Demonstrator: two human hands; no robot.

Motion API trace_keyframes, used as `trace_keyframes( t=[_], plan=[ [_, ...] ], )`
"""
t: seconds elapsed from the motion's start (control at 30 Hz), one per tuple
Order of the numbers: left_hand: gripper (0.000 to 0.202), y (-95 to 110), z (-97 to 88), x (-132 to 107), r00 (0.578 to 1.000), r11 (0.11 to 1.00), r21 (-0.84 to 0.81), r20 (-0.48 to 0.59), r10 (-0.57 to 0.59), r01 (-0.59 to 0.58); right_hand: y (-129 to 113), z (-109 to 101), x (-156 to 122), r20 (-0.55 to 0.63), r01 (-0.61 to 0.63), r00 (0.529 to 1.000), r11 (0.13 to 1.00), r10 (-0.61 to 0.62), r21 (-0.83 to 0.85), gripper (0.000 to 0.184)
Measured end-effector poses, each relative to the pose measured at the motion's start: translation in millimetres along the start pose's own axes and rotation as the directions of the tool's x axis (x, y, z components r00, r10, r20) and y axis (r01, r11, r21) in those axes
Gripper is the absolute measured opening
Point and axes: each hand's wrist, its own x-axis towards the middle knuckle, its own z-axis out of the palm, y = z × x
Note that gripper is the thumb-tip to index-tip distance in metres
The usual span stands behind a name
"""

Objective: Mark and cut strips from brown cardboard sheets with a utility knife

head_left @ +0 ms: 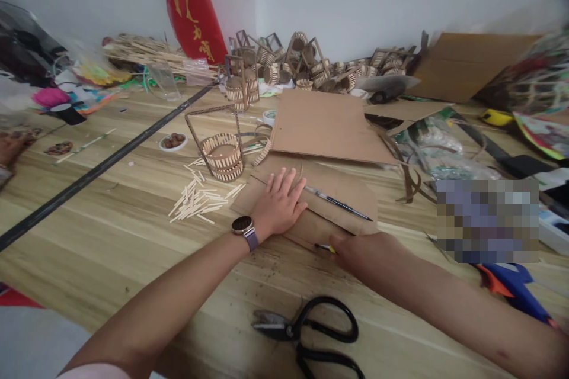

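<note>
My left hand (280, 202) lies flat with fingers spread, pressing a brown cardboard piece (355, 189) onto the table. In my closed right hand (362, 251) is a small craft knife (331, 249) with a bit of yellow showing; its tip touches near the cardboard's front edge. Most of its handle is hidden by my fingers. A black pen (342, 205) rests across the cardboard, just right of my left fingertips. Beyond my hands lies a larger cardboard sheet (320, 124). Black-handled scissors (306, 328) lie open on the table nearest me.
A small basket with a tall handle (222, 157) stands behind loose short sticks (195, 201). Several similar baskets (311, 65) are heaped by the wall. A blue glue gun (511, 290) lies at right under a blurred patch. Another person's hand (13, 148) shows at far left.
</note>
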Motion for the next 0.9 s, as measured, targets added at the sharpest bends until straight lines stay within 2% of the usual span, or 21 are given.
trace_keyframes(
  t=[0.13,0.33,0.67,0.77,0.9],
  plan=[
    [0.059,0,-0.4,0,1.000,1.000,0.006,0.016,-0.004,0.004,-2,-8,-3,0.064,-0.003,0.998,1.000,0.004,-0.019,0.016],
    [0.058,0,-0.2,0,1.000,1.000,0.016,-0.011,0.005,-0.005,3,-12,-11,0.081,-0.021,0.996,1.000,0.021,-0.001,0.015],
    [0.058,1,0.6,-1,1.000,0.999,0.040,-0.027,-0.001,0.002,6,-22,-26,0.198,-0.044,0.979,0.999,0.039,0.017,0.028],
    [0.058,0,0.7,-1,1.000,0.999,0.044,-0.024,0.002,-0.001,8,-20,-27,0.186,-0.047,0.982,0.999,0.042,0.023,0.024],
    [0.057,0,1.3,-1,0.999,0.999,0.050,-0.041,0.010,-0.008,16,-6,-34,0.097,-0.005,0.995,1.000,0.002,0.025,0.023]
  ],
)
